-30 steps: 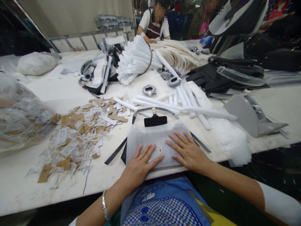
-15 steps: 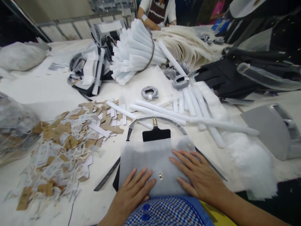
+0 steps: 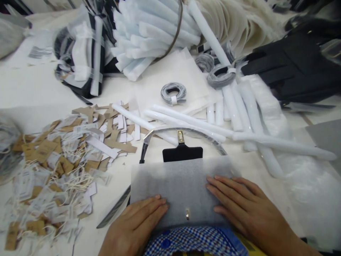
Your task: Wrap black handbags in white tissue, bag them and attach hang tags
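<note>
A black handbag lies at the table's near edge under a grey foam sheet [image 3: 176, 185]. Its black tab [image 3: 182, 153], gold clasp [image 3: 180, 136] and plastic-wrapped handle [image 3: 210, 137] stick out beyond the sheet. A small gold fitting [image 3: 187, 213] shows through the foam near me. My left hand [image 3: 135, 225] lies flat on the sheet's lower left, fingers stretched out. My right hand [image 3: 241, 208] rests flat on its lower right, fingers spread. Neither hand holds anything.
A heap of brown and white paper tags with strings [image 3: 61, 160] covers the left. White foam tubes [image 3: 213, 117] lie beyond the bag, with a bundled stack [image 3: 151, 32] farther back. Grey coiled straps [image 3: 173, 93], wrapped black goods [image 3: 80, 57] and black bags [image 3: 298, 67] surround them.
The camera has tilted down and come closer. Both hands have slid toward me along the foam sheet and stay flat on it. The co-workers at the far side have left the view.
</note>
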The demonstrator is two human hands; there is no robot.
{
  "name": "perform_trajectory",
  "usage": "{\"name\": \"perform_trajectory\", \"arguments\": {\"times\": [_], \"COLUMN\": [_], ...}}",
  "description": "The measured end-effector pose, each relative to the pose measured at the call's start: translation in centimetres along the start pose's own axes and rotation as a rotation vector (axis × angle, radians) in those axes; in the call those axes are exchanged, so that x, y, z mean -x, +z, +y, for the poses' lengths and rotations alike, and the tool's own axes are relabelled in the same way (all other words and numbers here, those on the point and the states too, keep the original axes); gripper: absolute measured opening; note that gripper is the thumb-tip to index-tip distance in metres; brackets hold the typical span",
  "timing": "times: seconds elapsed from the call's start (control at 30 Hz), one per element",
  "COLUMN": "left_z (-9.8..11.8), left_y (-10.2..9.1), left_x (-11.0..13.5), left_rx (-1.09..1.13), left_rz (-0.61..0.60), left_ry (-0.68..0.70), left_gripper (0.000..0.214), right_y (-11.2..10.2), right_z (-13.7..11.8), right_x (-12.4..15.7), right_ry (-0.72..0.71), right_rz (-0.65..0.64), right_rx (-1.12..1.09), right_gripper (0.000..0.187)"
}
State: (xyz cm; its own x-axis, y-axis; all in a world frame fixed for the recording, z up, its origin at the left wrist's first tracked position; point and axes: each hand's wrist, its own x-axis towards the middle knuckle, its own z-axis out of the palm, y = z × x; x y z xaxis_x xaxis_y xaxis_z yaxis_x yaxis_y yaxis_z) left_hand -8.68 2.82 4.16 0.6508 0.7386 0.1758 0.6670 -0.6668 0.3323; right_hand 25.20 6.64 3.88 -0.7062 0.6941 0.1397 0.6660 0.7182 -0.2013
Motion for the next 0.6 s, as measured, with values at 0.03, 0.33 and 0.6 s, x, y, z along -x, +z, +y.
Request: {"name": "perform_trajectory", "arguments": {"times": [0.03, 0.33, 0.6], "left_z": [0.0, -0.8, -1.0], "left_y": [-0.3, 1.7, -1.7], "left_x": [-0.8, -5.6, -6.4], "left_rx": [0.005, -0.194, 0.033], "left_rz": [0.033, -0.023, 0.038], "left_ry": [-0.02, -0.091, -0.084], "left_gripper": [0.035, 0.043, 0.024], "right_y": [-0.4, 1.6, -1.6], "right_z": [0.0, 0.2, 1.3], "right_x": [-0.6, -3.6, -4.7], "right_ry": [-0.006, 0.037, -0.06], "right_rz": [0.021, -0.052, 0.016], "right_rx": [-0.028, -0.046, -0.208], "right_gripper": [0.038, 0.045, 0.023]}}
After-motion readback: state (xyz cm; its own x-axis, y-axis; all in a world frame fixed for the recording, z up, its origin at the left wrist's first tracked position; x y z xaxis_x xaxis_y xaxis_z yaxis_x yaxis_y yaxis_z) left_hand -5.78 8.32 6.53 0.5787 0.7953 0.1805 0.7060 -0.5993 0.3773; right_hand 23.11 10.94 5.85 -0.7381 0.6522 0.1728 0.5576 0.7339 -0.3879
